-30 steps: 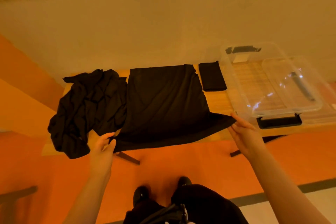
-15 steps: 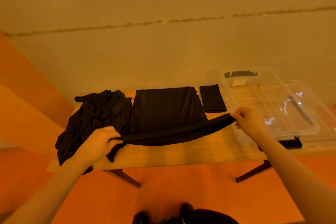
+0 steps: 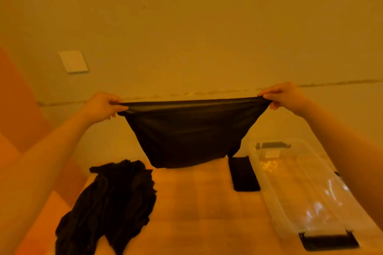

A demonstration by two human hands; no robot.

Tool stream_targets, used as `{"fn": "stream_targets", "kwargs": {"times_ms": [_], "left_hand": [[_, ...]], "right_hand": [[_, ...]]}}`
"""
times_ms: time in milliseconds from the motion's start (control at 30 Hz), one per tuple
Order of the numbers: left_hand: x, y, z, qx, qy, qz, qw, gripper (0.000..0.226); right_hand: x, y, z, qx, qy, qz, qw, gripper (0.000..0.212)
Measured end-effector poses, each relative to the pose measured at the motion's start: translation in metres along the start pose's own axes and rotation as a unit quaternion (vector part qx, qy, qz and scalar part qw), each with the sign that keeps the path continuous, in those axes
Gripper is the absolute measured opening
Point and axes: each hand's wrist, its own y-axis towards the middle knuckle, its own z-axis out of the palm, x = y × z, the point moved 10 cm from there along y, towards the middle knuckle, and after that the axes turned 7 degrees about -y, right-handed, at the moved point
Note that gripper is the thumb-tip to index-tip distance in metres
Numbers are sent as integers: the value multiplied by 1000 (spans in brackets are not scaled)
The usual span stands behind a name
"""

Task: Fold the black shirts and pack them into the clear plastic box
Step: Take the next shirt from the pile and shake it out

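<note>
Two hands: left hand (image 3: 102,105) and right hand (image 3: 283,95) each pinch the shirt (image 3: 186,132) hem.
Fabric: light, limp, sags between grips.
Hold: corners, taut.

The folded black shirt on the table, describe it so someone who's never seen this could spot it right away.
Find the wooden table, then the clear plastic box along its right side. The folded black shirt lies flat just left of the box's wall. It is a small neat rectangle, unlike the crumpled pile of black shirts at the table's left and the shirt held up in the air.
</note>
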Motion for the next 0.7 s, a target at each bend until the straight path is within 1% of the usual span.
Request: {"fn": "stream_targets", "kwargs": {"times_ms": [33, 100, 200, 267, 333, 433, 467, 533, 567, 633, 700], "left_hand": [[-13, 9, -12, -13, 3, 12, 1000, 5], [-27, 27, -27, -8, -2, 2, 1000, 9], [-27, 45, -37, 21, -92, -59, 994, 10], [-33, 52, -42, 27, -142, -64, 987, 12], [-35, 56, -46, 22, -198, -62, 978, 17], [-26, 63, -51, -17, -301, -73, 951, 15], [-22, 65, -51, -35, -314, -77, 946, 15], [-19, 70, -48, -64, -303, -85, 947, 16], [-19, 73, -47, -77, -304, -86, 945, 17], [-16, 81, -46, -107, -346, -97, 927, 19], [-14, 91, -43, -110, -381, -106, 912, 18]], "right_hand": [[13, 12, -12, -15, -40, -21, 999, 23], [35, 35, -28, -31, -121, -47, 991, 18], [62, 62, -41, -37, -182, -59, 981, 16], [73, 75, -50, -33, -187, -49, 981, 14], [78, 86, -54, -9, -190, -36, 981, 10], [77, 100, -55, 26, -199, -19, 980, 6], [74, 104, -53, 39, -201, -12, 979, 8], [67, 111, -43, 81, -211, 8, 974, 15], [64, 113, -38, 94, -214, 19, 972, 14], [62, 121, -36, 87, -205, 27, 975, 6], [63, 130, -34, 81, -188, 39, 978, 8]]}}
